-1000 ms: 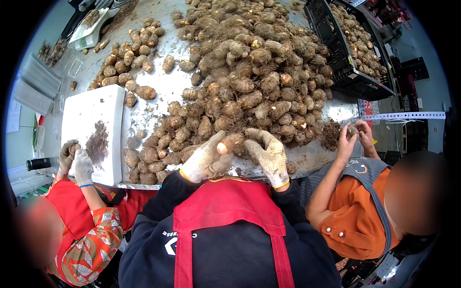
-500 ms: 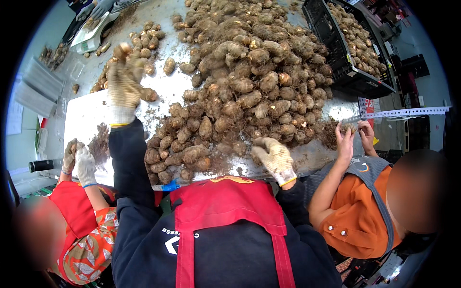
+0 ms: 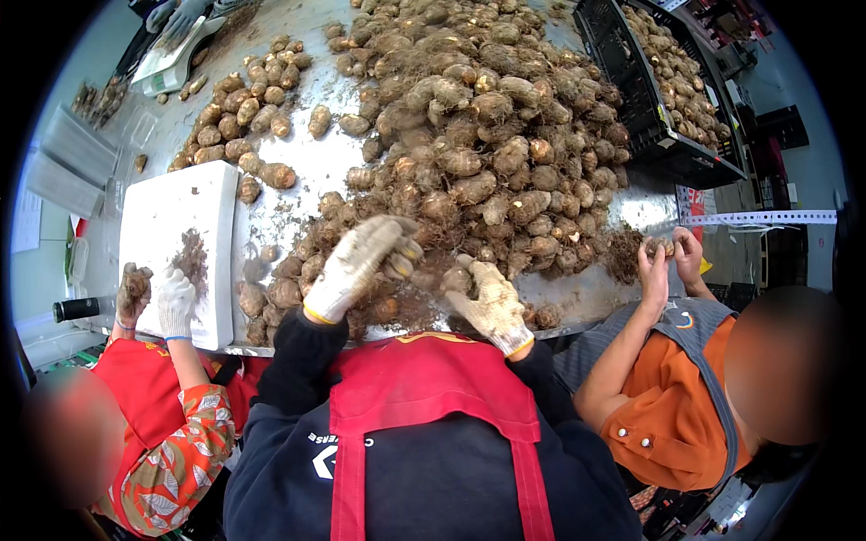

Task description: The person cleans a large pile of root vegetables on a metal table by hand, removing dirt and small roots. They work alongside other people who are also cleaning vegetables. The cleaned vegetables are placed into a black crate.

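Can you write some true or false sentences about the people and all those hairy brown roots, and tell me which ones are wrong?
1. The middle person's right hand holds a root. True.
2. The middle person's left hand is bare. False: the left hand wears a pale glove.
3. The black crate stands to the right of the big pile of roots. True.
4. The black crate has nothing in it. False: it has lots of roots in it.
5. The middle person's apron is blue. False: the apron is red.
6. The hands of the person on the right have no gloves. True.
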`<action>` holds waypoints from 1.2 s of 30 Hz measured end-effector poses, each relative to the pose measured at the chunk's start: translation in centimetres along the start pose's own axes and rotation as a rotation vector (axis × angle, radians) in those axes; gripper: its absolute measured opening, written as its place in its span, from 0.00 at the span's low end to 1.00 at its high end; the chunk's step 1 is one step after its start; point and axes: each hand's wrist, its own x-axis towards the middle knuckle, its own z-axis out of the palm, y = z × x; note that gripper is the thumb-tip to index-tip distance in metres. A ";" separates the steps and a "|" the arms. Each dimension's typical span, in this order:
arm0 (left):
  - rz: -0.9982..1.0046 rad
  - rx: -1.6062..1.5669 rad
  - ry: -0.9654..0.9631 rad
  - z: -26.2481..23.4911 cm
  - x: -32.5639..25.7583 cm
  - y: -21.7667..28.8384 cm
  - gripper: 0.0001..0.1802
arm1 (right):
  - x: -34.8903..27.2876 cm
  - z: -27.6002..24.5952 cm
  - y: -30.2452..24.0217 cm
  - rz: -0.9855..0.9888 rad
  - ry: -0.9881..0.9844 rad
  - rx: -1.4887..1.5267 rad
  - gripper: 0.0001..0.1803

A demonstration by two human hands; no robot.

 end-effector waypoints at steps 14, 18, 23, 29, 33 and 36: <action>-0.223 -0.339 -0.041 4.1 -0.8 -3.3 0.21 | 1.2 -1.7 -3.8 -0.429 0.249 0.115 0.29; -0.195 -0.493 -0.037 4.6 -1.2 -3.5 0.22 | 0.7 -1.8 -4.5 -0.217 0.250 0.492 0.15; -0.181 -0.657 -0.091 4.4 -0.4 -4.7 0.25 | 0.4 -2.5 -1.9 0.044 0.167 0.860 0.08; -0.200 -0.584 -0.026 4.1 -0.5 -5.4 0.27 | 0.5 -2.7 -3.6 0.007 0.147 0.640 0.18; -0.142 -0.491 0.034 4.2 -0.6 -5.9 0.26 | 0.9 -3.2 -4.8 -0.142 0.117 0.300 0.23; -0.081 -0.298 0.068 4.3 -0.7 -5.9 0.23 | 1.1 -2.7 -5.9 -0.040 0.067 0.325 0.22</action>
